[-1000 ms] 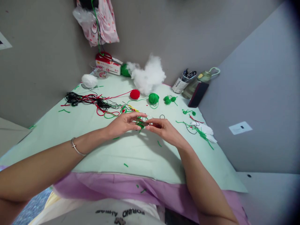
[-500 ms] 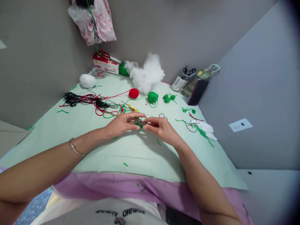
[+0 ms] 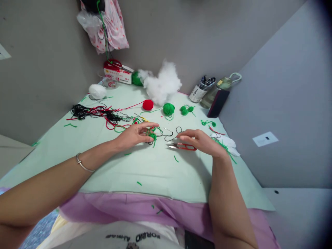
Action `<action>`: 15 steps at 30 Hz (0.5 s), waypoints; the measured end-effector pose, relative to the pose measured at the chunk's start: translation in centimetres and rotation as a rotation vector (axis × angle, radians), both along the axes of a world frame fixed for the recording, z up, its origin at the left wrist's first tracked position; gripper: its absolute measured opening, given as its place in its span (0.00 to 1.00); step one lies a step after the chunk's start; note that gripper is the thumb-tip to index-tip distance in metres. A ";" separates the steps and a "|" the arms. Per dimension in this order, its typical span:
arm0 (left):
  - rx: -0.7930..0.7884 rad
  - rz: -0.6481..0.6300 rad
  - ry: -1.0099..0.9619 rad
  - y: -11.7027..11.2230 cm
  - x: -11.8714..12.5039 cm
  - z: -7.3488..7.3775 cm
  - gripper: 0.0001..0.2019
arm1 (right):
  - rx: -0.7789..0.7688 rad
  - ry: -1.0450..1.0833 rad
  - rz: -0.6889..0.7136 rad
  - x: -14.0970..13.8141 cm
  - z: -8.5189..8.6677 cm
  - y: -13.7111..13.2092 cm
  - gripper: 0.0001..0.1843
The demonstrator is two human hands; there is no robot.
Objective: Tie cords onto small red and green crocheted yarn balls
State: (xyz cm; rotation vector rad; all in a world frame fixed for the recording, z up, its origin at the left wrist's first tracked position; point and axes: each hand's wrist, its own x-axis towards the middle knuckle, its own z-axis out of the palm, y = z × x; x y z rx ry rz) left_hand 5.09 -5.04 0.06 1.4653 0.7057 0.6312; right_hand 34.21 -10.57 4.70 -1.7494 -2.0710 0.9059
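Note:
My left hand (image 3: 135, 134) pinches a small green yarn piece (image 3: 151, 133) just above the pale green table cover (image 3: 150, 166), with a black thread (image 3: 169, 135) trailing from it to the right. My right hand (image 3: 203, 140) hovers palm down with its fingers spread, just right of the red-handled thread snips (image 3: 181, 146), which lie flat on the cover. The right hand holds nothing.
Tangled black and red thread (image 3: 98, 112) lies at the left. A red yarn ball (image 3: 147, 104), a green yarn ball (image 3: 168, 109), white stuffing (image 3: 162, 84) and a white ball (image 3: 97, 91) sit at the back. A jar, bottle and dark phone (image 3: 215, 98) stand back right.
My right hand has drawn away to the right from my left hand and let go of the red snips, which now lie on the cover. The left hand keeps the green piece.

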 end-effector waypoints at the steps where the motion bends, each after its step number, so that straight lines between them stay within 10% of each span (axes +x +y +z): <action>1: 0.009 -0.009 0.013 0.1 -0.1 0.1 0.30 | 0.089 -0.068 -0.079 0.1 -0.6 0.3 0.21; 4: 0.041 -0.060 0.043 0.2 -0.1 0.0 0.27 | 0.283 -0.273 -0.220 -1.4 -2.5 1.5 0.15; 11: 0.046 -0.232 0.064 0.4 -0.7 0.4 0.31 | 0.270 -0.670 -0.067 -6.5 -4.3 3.0 0.16; 15: 0.093 -0.092 0.062 2.2 -2.7 2.2 0.37 | 0.285 -0.610 -0.113 -6.7 -4.3 3.0 0.17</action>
